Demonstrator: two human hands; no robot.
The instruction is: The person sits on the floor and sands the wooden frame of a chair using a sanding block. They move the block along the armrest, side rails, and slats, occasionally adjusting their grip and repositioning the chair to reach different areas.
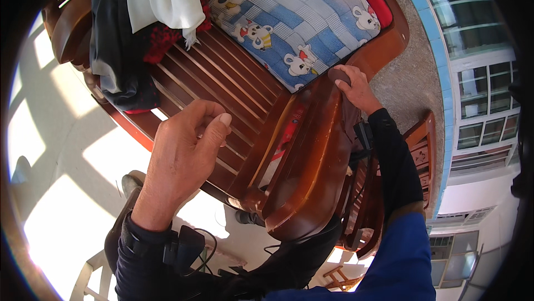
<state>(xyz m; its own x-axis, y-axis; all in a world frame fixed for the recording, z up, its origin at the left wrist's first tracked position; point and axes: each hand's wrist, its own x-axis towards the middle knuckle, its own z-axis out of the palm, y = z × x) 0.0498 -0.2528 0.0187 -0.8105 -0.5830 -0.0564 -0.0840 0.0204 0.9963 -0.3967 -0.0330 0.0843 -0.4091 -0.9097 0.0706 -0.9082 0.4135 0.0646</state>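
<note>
My left hand (186, 153) is raised over the slatted seat of a reddish-brown wooden bench (245, 81), its fingers curled and the thumb pressed near them. Whatever may be between those fingertips is hidden. At the far end of the bench's broad curved armrest (311, 190), my right hand (357, 87) grips a small dark rounded object (338, 77) whose kind I cannot make out. Just left of that hand lies a blue patchwork cushion (295, 20) printed with cartoon animals.
Dark clothing (114, 40) and a white fringed scarf (167, 1) lie at the bench's far left. Under the armrest, something red (288, 134) shows through a gap. Another wooden seat (420, 151) stands at the right, near a wall with windows (484, 95). Sunlight patches the floor.
</note>
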